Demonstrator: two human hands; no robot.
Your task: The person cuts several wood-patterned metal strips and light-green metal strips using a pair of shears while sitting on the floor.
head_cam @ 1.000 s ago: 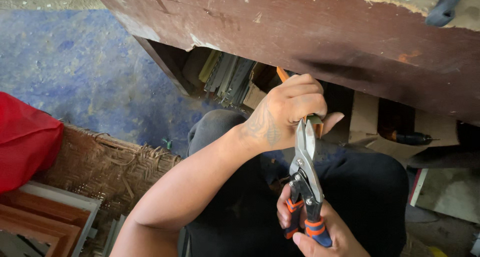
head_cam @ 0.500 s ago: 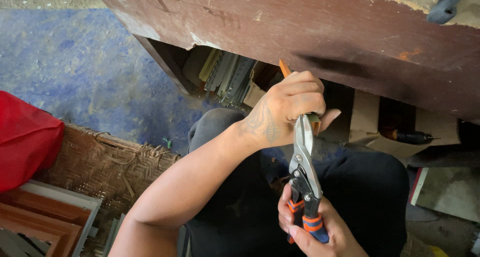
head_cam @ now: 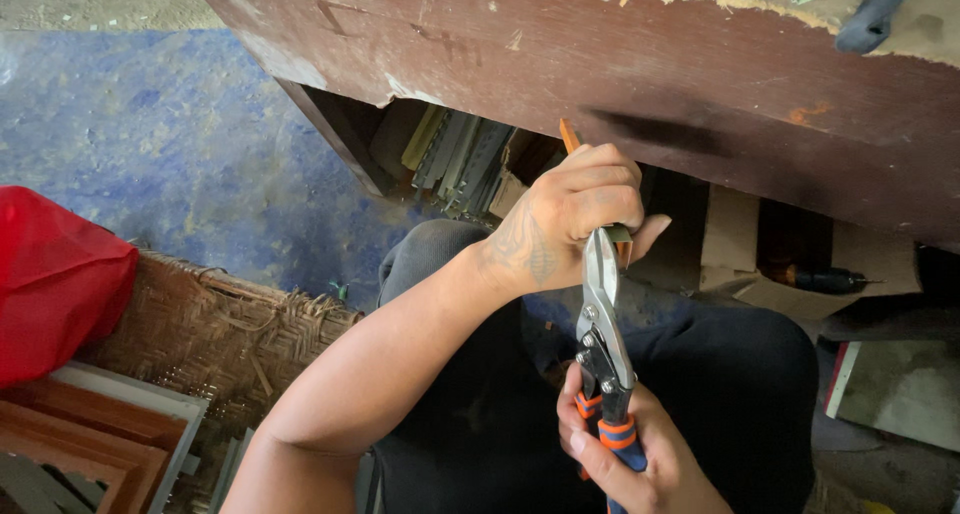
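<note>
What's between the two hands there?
In the head view, metal snips span from the right hand, gripping the handles, up to the left hand.

Worn brown wooden bench (head_cam: 620, 64), blue floor (head_cam: 150, 144), woven mat (head_cam: 220, 344), daylight

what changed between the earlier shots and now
Little changed. The right hand slid slightly up the orange-and-blue handles of the grey metal snips, squeezing them. The left hand still grips a small orange-tipped piece at the blades. The worn brown wooden bench and woven basket stayed put.
</note>
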